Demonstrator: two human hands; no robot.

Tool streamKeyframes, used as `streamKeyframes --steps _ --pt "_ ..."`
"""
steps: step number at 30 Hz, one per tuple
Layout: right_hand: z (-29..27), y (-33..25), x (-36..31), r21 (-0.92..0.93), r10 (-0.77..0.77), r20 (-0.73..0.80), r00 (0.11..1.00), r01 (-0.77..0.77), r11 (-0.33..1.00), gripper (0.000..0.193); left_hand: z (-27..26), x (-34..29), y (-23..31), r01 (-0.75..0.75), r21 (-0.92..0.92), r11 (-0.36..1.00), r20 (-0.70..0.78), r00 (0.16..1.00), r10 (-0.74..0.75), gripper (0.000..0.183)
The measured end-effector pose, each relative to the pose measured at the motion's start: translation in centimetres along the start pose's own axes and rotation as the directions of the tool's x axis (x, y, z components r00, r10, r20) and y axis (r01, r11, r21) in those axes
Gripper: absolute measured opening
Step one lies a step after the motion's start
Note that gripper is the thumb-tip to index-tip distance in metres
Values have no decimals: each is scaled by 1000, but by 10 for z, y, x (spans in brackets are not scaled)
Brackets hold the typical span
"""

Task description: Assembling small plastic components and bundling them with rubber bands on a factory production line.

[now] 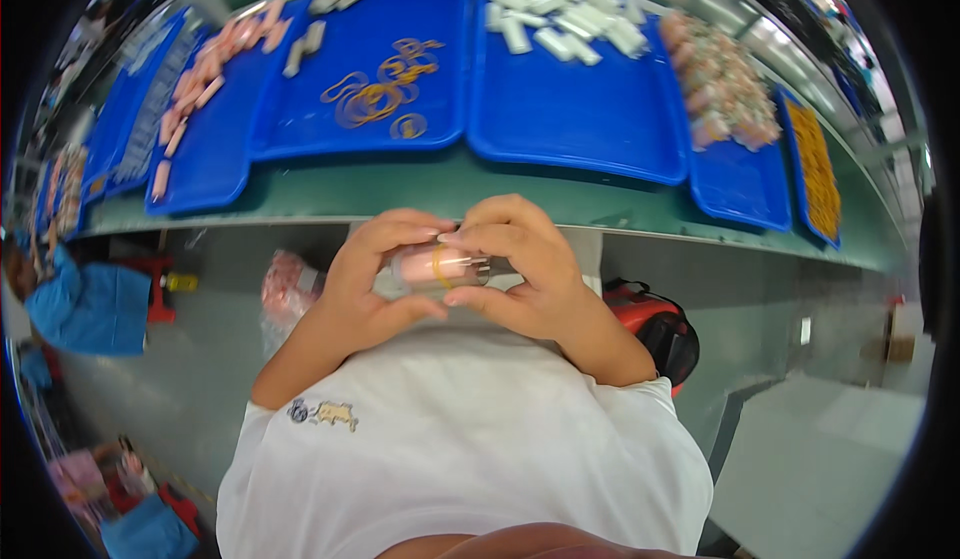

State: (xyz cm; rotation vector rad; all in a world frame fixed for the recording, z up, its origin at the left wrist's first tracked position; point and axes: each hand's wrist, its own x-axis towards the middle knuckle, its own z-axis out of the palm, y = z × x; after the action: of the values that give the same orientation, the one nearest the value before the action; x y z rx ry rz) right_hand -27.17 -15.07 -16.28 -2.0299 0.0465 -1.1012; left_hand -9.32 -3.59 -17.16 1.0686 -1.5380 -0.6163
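Observation:
Between my hands, just in front of the table edge, is a pink cylinder (418,267) in clear plastic, lying sideways. A yellow rubber band (438,268) runs around it, and its right end looks clear and shiny. My left hand (372,271) is closed around the left end, fingers over the top and thumb below. From the right, my right hand (535,267) curls its fingers and thumb around the other end. The fingertips of both hands nearly meet above the cylinder. What lies inside the plastic at the right end is too small to make out.
Blue trays line the green table (400,184). They hold loose rubber bands (375,99), white cylinders (565,14), pink cylinders (200,74), wrapped pink pieces (715,79) and a yellow heap (815,169). Below are a red-black bag (665,334) and a co-worker in blue (90,304).

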Motion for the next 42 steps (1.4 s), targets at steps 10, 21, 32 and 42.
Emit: streamKeyframes --steps 10,21,32,42 --pt "-197 -20 -27 -520 -154 -707 690 -359 775 29 -41 1 2 -63 356 932 -50 995 86 27" --pt "-229 14 -32 -626 184 -615 767 -616 477 45 -87 -10 0 36 333 942 -372 923 96 13" --pt "-258 31 -49 -556 270 -577 771 -613 562 44 -123 -4 13 136 673 728 -400 894 203 11" --pt "-252 40 -45 -708 260 -494 830 -557 433 61 -275 16 15 438 657 613 -734 559 387 21"
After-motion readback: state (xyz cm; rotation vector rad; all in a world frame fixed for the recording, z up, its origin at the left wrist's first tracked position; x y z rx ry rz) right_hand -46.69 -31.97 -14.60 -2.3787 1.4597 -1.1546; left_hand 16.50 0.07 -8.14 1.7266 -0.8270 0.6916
